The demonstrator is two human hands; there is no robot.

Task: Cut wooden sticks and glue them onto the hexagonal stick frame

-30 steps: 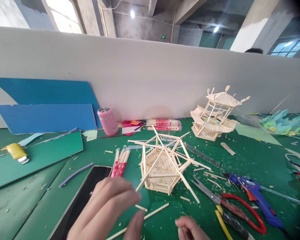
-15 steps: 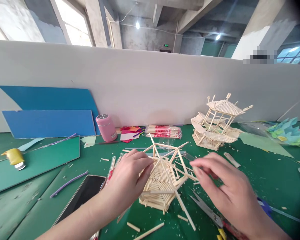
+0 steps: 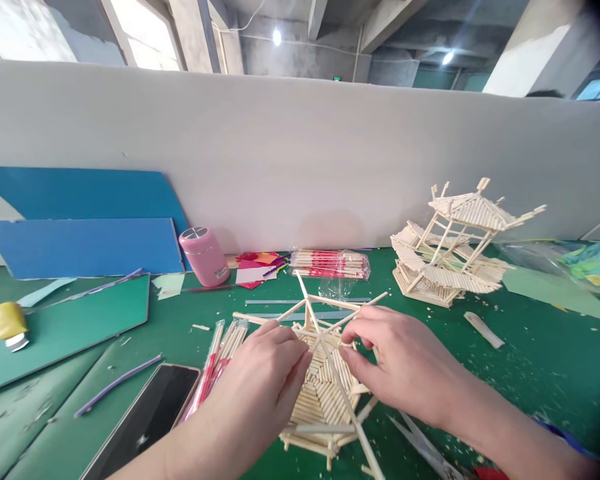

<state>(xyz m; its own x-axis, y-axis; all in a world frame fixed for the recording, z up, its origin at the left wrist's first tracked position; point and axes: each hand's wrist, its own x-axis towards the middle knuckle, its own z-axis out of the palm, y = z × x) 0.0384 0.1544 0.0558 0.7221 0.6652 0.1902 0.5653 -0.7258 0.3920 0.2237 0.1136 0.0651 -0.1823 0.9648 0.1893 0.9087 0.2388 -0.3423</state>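
A hexagonal frame of glued wooden sticks (image 3: pixel 325 393) stands on the green table (image 3: pixel 540 373) in front of me, with long sticks crossing over its top. My left hand (image 3: pixel 260 387) grips its left side, thumb on the rim. On the right side, my right hand (image 3: pixel 405 363) pinches the crossing sticks near the middle with thumb and fingers. A finished stick pavilion (image 3: pixel 453 243) stands at the back right.
A black phone (image 3: pixel 145 427) and wrapped chopsticks (image 3: pixel 217 363) lie left of the frame. Behind it are a bag of chopsticks (image 3: pixel 330 265), a pink bottle (image 3: pixel 203 255), coloured paper (image 3: pixel 257 267) and blue boards (image 3: pixel 80 243). Scissors (image 3: pixel 425 450) lie at the lower right, a yellow tool (image 3: pixel 5 323) far left.
Both hands rose from the table's near edge and closed on the stick frame. The right hand slid left onto the crossing sticks. The view shifted slightly left and down.
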